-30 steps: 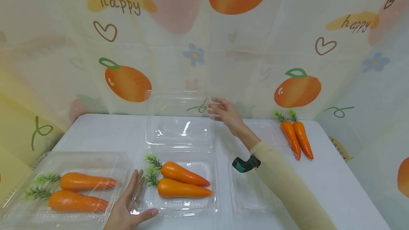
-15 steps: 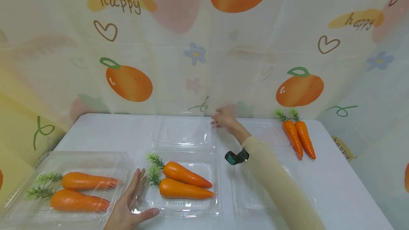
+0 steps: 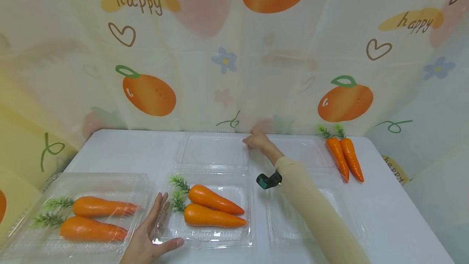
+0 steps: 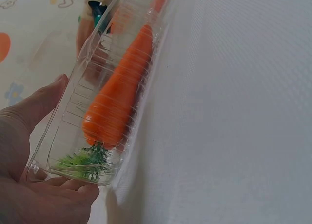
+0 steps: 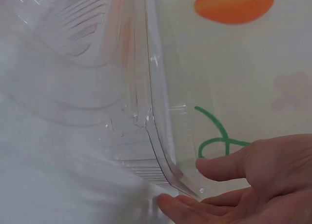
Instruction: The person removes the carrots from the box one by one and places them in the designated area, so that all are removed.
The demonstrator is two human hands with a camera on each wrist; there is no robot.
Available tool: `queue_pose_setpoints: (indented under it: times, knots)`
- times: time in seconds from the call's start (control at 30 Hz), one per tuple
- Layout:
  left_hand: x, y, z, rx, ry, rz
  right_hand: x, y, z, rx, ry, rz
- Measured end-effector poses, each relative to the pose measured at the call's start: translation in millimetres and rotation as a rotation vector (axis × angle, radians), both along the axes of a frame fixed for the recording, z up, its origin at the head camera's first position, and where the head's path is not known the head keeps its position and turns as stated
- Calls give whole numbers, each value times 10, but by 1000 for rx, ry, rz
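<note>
In the head view, a clear plastic clamshell container (image 3: pixel 205 237) stands in the middle, its lid (image 3: pixel 212 152) folded back toward the wall. Two toy carrots (image 3: pixel 214 216) with green tops lie side by side in its base. My left hand (image 3: pixel 144 237) rests against the container's left end, fingers straight along the side and thumb at the front. In the left wrist view, its thumb and fingers span the end near the carrot greens. My right hand (image 3: pixel 258 141) is at the lid's far right corner. The right wrist view shows thumb and fingers (image 5: pixel 178 209) either side of that corner, thumb apart.
On the left, a closed clear container (image 3: pixel 99 178) holds two more carrots (image 3: pixel 95 228). To the right stands an open container (image 3: pixel 289 231), partly behind my right sleeve (image 3: pixel 315 203). Two loose carrots (image 3: pixel 344 160) lie at the back right. A printed curtain (image 3: pixel 234 52) hangs behind the table (image 3: pixel 395 223).
The middle container's lid has tipped back from upright to lying low on the table. My right hand has moved down with it, to its far right corner. The left hand stays put.
</note>
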State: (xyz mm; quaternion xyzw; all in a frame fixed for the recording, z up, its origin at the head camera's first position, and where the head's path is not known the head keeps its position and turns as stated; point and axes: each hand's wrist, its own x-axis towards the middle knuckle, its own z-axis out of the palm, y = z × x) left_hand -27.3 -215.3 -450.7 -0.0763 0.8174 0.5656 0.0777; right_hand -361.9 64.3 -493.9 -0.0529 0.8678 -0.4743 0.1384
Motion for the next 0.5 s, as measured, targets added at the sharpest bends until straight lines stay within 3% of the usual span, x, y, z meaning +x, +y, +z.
queue_pose_setpoints:
  times: [0.03, 0.13, 0.23, 0.4, 0.5]
  knots:
    - [-2, 1, 0, -1, -7, 3, -10, 6, -10, 11, 9, 10]
    - [-9, 3, 8, -7, -20, 2, 375, -38, 510, 38, -7, 30]
    - [-14, 9, 15, -2, -20, 1, 634, -90, 856, 121, -4, 25]
    - [-12, 21, 13, 18, 12, 1, 855, -86, 1112, 264, 114, 59]
    - [-7, 22, 4, 14, 21, 3, 908, -77, 1178, 260, 153, 86]
